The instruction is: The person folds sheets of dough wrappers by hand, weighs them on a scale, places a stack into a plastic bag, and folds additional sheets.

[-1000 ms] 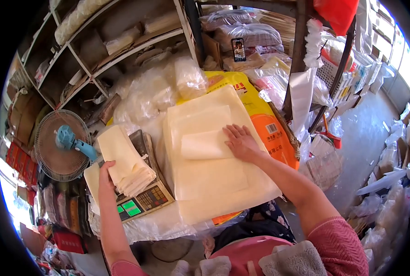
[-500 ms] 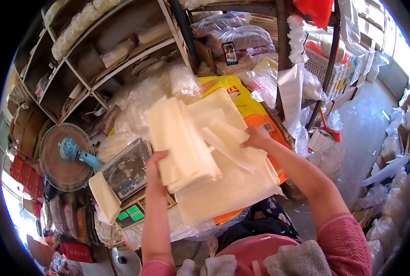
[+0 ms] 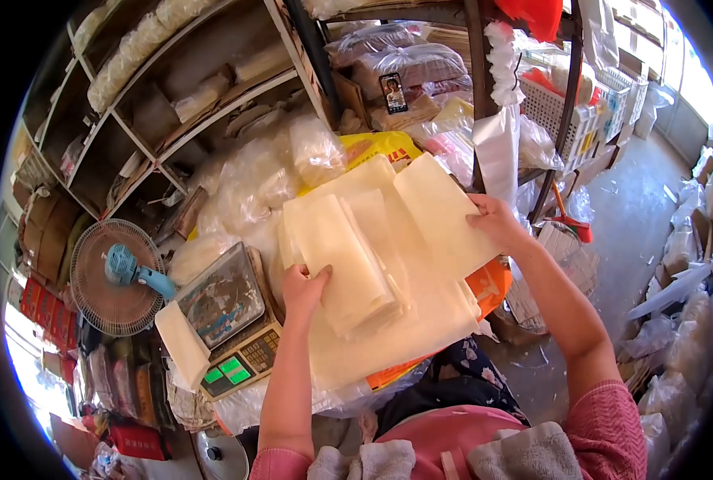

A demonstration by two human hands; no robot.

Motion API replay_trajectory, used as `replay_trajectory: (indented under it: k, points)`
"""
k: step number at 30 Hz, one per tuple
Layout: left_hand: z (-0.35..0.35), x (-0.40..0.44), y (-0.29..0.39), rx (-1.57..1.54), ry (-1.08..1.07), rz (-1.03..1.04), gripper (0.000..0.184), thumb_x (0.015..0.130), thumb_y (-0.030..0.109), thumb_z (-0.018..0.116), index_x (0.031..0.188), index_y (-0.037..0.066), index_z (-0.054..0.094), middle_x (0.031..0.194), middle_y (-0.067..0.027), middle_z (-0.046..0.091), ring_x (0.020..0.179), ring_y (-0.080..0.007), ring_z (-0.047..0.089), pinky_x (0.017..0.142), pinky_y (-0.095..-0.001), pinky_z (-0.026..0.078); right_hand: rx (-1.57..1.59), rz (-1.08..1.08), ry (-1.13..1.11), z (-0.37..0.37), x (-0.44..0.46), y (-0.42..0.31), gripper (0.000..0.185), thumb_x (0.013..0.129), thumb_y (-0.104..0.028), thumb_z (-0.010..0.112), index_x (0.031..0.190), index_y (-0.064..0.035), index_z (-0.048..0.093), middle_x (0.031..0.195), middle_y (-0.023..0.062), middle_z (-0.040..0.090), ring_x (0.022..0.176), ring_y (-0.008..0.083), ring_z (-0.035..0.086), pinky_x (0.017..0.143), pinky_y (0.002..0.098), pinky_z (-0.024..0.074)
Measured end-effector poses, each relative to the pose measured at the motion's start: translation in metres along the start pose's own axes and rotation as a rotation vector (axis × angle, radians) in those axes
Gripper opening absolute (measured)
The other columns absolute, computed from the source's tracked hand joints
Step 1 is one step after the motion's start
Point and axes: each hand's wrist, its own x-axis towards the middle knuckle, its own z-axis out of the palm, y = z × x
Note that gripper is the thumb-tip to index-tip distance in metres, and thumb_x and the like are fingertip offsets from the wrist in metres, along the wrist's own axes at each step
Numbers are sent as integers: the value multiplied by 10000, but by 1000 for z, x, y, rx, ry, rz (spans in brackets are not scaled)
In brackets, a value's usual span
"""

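Observation:
A folded stack of cream sheets [image 3: 344, 260] lies over the left part of larger flat cream sheets [image 3: 420, 340]. My left hand [image 3: 304, 290] grips the stack's lower left edge, thumb on top. At the right, my right hand [image 3: 496, 222] pinches the edge of a separate cream sheet [image 3: 444, 216], raised and tilted over the pile. Left of the pile is a scale [image 3: 224, 296] with a bare, stained metal plate and green displays. Another folded cream piece [image 3: 182, 344] rests by the scale's left side.
A blue fan [image 3: 120, 268] stands at the left, below wooden shelves [image 3: 204, 108]. Clear plastic bags [image 3: 252, 172] are heaped behind the pile. A phone [image 3: 392, 93] leans on bagged goods at the back. White baskets [image 3: 564, 120] and a red dustpan [image 3: 572, 226] are at the right.
The folded stack has gone from the scale onto the large sheets with my left hand. My right hand, flat on a rolled sheet before, has lifted a sheet to the upper right.

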Motion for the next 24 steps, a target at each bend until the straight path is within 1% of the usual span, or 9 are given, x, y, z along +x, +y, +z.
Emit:
replay_trajectory:
  k: [3, 6, 10, 12, 14, 15, 18, 21, 24]
  points:
    - [11, 9, -14, 14, 144, 96, 445, 713, 266, 762, 959, -29, 539, 935, -169, 607, 826, -243, 602, 731, -324, 468, 33, -28, -5, 10, -5, -7, 432, 796, 55, 522, 1228, 45, 533, 1028, 73, 649, 876, 142, 639, 764, 274, 508]
    - [12, 3, -15, -11, 240, 253, 413, 720, 228, 755, 959, -23, 530, 893, -150, 603, 804, -217, 596, 721, -312, 465, 56, -59, -2, 22, -8, -12, 459, 796, 74, 510, 1254, 40, 512, 1062, 83, 645, 915, 143, 634, 782, 270, 505]
    - [6, 6, -19, -583, 238, 220, 390, 770, 123, 717, 1068, -29, 518, 986, -151, 628, 821, -190, 617, 717, -308, 490, 138, -73, -29, 51, -14, -44, 492, 806, 88, 511, 1294, 26, 481, 1067, 91, 646, 924, 139, 634, 781, 268, 508]
    - [-16, -4, -15, -859, 215, 206, 398, 798, 66, 689, 1139, -30, 507, 1044, -153, 634, 839, -181, 634, 710, -298, 509, 175, -68, -82, 70, -13, -49, 504, 829, 75, 516, 1325, 22, 445, 1066, 102, 647, 914, 142, 639, 784, 270, 512]
    - [-46, -19, -7, -1017, 216, 187, 410, 823, 31, 653, 1193, -28, 487, 1079, -159, 628, 860, -192, 648, 715, -297, 536, 161, -71, -147, 88, -9, -55, 519, 868, 44, 523, 1369, 21, 389, 1078, 122, 644, 908, 153, 645, 804, 279, 516]
    - [-58, -23, -6, -1097, 214, 184, 418, 835, 13, 635, 1220, -28, 476, 1097, -163, 626, 871, -197, 655, 718, -296, 550, 57, -87, -132, 97, 3, -43, 534, 874, 21, 557, 1379, 9, 382, 957, 71, 646, 804, 117, 630, 728, 247, 506]
    - [-80, -25, -18, -1269, 141, 256, 406, 847, -11, 604, 1230, -25, 471, 1092, -163, 624, 899, -219, 658, 737, -320, 577, -8, -117, -167, 141, 4, -48, 545, 857, 9, 588, 1370, 1, 404, 830, 7, 585, 711, 78, 558, 644, 220, 463]
    - [-84, -31, -13, -1331, 119, 271, 409, 856, -20, 587, 1243, -24, 457, 1089, -163, 625, 901, -232, 658, 751, -338, 584, -128, -162, -92, 179, 4, -26, 564, 825, -18, 629, 1353, -4, 431, 756, -11, 514, 669, 76, 487, 593, 220, 419]
    - [-74, -27, -16, -1331, 104, 258, 424, 856, -20, 589, 1255, -25, 446, 1077, -165, 631, 902, -229, 658, 753, -331, 577, -329, -67, -62, 192, -5, -5, 513, 799, -38, 595, 1294, 22, 472, 954, 171, 638, 883, 257, 621, 761, 333, 487]
